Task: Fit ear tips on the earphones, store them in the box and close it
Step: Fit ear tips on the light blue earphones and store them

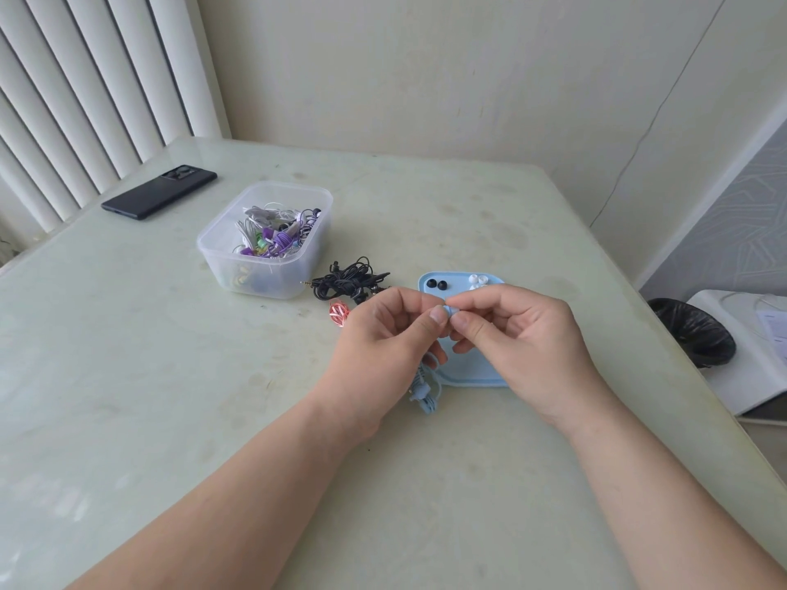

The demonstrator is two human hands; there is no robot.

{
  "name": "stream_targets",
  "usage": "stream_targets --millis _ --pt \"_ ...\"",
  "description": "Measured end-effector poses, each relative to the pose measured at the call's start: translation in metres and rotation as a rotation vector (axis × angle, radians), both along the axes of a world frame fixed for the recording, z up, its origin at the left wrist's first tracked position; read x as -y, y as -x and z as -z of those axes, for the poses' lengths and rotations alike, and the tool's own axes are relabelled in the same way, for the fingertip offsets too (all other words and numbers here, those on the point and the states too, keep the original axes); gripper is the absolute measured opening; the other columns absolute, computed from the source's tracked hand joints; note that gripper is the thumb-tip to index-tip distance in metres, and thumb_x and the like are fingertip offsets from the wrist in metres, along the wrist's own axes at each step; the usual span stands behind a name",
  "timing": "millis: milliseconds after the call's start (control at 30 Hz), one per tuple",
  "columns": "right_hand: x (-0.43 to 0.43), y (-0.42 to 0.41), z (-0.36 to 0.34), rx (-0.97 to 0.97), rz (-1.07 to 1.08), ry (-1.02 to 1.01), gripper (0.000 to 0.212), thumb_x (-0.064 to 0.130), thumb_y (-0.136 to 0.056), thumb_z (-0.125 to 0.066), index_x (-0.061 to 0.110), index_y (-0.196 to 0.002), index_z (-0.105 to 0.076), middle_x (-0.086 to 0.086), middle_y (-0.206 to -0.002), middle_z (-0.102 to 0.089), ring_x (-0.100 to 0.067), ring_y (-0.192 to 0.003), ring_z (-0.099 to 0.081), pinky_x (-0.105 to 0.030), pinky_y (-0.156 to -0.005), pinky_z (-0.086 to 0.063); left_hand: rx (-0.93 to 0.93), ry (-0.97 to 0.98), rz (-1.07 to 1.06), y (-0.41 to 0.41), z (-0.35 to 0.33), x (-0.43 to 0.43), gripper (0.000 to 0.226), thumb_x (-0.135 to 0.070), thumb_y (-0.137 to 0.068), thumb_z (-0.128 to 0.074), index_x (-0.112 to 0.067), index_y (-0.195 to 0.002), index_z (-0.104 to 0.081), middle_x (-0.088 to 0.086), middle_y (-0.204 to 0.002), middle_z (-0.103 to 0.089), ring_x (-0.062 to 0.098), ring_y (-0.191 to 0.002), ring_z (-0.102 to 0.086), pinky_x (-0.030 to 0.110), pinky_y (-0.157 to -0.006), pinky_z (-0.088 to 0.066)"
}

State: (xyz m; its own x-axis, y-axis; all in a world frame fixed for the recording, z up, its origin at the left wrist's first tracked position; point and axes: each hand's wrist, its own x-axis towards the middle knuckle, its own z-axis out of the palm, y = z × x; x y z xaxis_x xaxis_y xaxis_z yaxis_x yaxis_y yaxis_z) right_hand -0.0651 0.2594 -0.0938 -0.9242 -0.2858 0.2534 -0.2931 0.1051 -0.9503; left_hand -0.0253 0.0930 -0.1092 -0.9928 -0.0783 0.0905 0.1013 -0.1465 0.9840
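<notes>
My left hand (385, 330) grips a light blue earphone, whose bundled cable (423, 387) hangs below the palm. My right hand (517, 334) pinches a small light blue ear tip (450, 310) against the earbud held at my left fingertips. Both hands hover over the light blue lid (468, 368) lying flat on the table. On the lid's far edge lie two black ear tips (436, 284) and a few white ear tips (477, 281). The clear plastic box (264, 240) stands open at the left with several coiled earphones inside.
A black tangled earphone (347, 281) and a pink coiled earphone (338, 313) lie between the box and the lid. A dark phone (159, 191) rests at the far left near the blinds. Beyond the table's right edge stands a black-lined bin (692, 332).
</notes>
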Motion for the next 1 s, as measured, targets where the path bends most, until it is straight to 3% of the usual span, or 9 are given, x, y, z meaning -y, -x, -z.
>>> stream_targets --millis 200,333,567,800,900,1000 --pt "-0.0012 0.0017 0.0022 0.030 0.012 0.033 0.021 0.003 -0.090 -0.074 0.014 -0.108 -0.076 -0.012 -0.089 -0.077 -0.031 -0.083 -0.073 -0.037 -0.075 -0.061 0.013 -0.039 0.023 0.0006 -0.0012 0.0016 0.009 -0.008 -0.102 -0.062 -0.004 -0.095 -0.066 0.010 -0.079 -0.069 0.020 -0.060 -0.062 0.026 -0.056 -0.050" --pt "-0.0037 0.0024 -0.0002 0.091 -0.011 0.046 0.009 0.009 -0.095 -0.070 0.009 -0.098 -0.079 -0.013 -0.085 -0.077 -0.028 -0.081 -0.072 -0.039 -0.073 -0.060 -0.011 -0.037 0.019 -0.0002 -0.0009 0.0003 0.007 -0.007 -0.102 -0.063 0.000 -0.100 -0.066 0.011 -0.081 -0.069 0.018 -0.061 -0.062 0.021 -0.053 -0.048" --pt "-0.0048 0.0032 -0.0029 0.191 -0.043 0.150 0.008 0.002 -0.091 -0.071 0.005 -0.094 -0.077 -0.018 -0.086 -0.075 -0.025 -0.076 -0.067 -0.037 -0.071 -0.057 -0.064 -0.009 -0.009 0.0014 0.0040 -0.0008 0.008 -0.005 -0.100 -0.066 -0.002 -0.106 -0.069 0.004 -0.085 -0.074 0.014 -0.074 -0.068 0.028 -0.070 -0.054" --pt "-0.0067 0.0042 -0.0026 0.247 -0.059 0.225 0.021 -0.007 -0.085 -0.073 0.006 -0.101 -0.077 -0.018 -0.094 -0.076 -0.028 -0.085 -0.071 -0.034 -0.076 -0.057 -0.050 0.004 -0.015 0.0019 0.0053 -0.0011 0.010 -0.006 -0.098 -0.068 -0.007 -0.107 -0.072 0.002 -0.090 -0.075 0.015 -0.075 -0.066 0.032 -0.072 -0.054" --pt "-0.0083 0.0049 -0.0046 0.306 -0.048 0.270 0.031 0.000 -0.078 -0.077 0.001 -0.109 -0.074 -0.021 -0.092 -0.075 -0.028 -0.084 -0.071 -0.033 -0.074 -0.058 -0.057 -0.005 -0.027 0.0018 0.0058 -0.0019 0.009 -0.007 -0.098 -0.068 -0.008 -0.107 -0.072 0.003 -0.089 -0.074 0.016 -0.074 -0.066 0.034 -0.073 -0.055" --pt "-0.0080 0.0051 -0.0046 0.328 -0.038 0.254 0.018 -0.002 -0.087 -0.070 0.000 -0.104 -0.074 -0.018 -0.086 -0.076 -0.027 -0.078 -0.070 -0.033 -0.071 -0.058 -0.069 -0.011 -0.025 0.0018 0.0055 -0.0020 0.010 -0.005 -0.099 -0.067 -0.008 -0.107 -0.071 0.002 -0.089 -0.074 0.013 -0.076 -0.067 0.031 -0.073 -0.055"
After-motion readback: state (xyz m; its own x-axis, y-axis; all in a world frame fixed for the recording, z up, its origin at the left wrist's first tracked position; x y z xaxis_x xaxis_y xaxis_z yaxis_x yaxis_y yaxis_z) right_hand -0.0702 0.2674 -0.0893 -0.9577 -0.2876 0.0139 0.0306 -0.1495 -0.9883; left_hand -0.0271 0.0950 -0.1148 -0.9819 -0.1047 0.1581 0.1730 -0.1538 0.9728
